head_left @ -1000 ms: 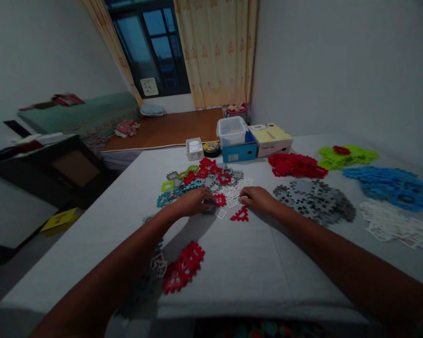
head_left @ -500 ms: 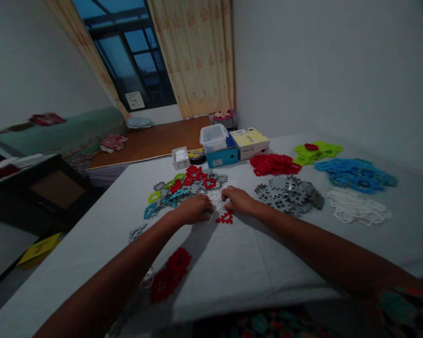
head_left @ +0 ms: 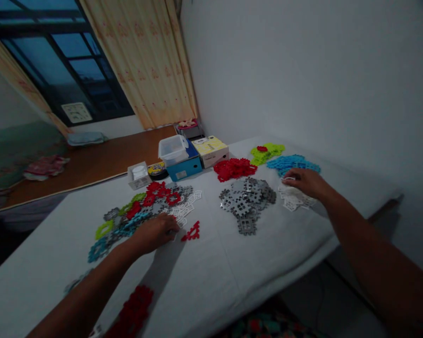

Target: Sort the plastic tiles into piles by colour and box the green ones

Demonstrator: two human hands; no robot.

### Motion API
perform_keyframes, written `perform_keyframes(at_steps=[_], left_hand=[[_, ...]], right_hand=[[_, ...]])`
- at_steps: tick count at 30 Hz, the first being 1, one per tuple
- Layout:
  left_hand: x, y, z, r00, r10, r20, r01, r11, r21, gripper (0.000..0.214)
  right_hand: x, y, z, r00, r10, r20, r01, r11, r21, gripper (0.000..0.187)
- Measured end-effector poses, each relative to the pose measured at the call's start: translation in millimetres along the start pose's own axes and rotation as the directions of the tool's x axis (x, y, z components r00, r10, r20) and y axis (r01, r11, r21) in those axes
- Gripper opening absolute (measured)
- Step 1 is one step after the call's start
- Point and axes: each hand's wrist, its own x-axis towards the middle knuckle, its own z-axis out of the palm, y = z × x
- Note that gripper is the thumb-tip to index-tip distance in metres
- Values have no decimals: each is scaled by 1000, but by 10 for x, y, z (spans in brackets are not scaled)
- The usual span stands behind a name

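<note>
My right hand is over the pile of white plastic building pieces at the right, its fingers closed around a white piece at the fingertips. My left hand rests at the near edge of the mixed pile, its fingers curled; what they hold, if anything, is hidden. Loose white lattice pieces lie just beyond the left fingers. A red triangular piece sits on the cloth to the right of that hand. Red, blue, green and grey interlocking pieces make up the mixed pile.
Sorted piles of grey, red, lime green and blue pieces lie on the white-covered table. A clear tub, a blue box and a yellow box stand behind. More red pieces lie near the front.
My right hand has moved from the mixed pile across to the white pile. The left hand stays by the mixed pile. The view has turned right, and some grey pieces now extend toward me.
</note>
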Motion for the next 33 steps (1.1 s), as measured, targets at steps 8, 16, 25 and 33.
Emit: perform_keyframes(at_steps=[8, 16, 25, 33], left_hand=[[84, 34, -51, 999, -25, 45, 24, 999, 22, 12], [-31, -3, -34, 999, -24, 30, 24, 1000, -14, 26], [-15, 34, 111, 989, -48, -142, 37, 996, -77, 22], [-695, -431, 103, 975, -145, -169, 109, 973, -205, 21]], right_hand=[[-40, 541, 66, 993, 102, 55, -102, 995, 3, 27], [5, 549, 40, 986, 105, 132, -86, 986, -141, 36], [-34, -845, 290, 959, -278, 49, 282, 954, -97, 33], [-316, -2219, 988, 610, -665, 429, 676, 720, 154, 27]])
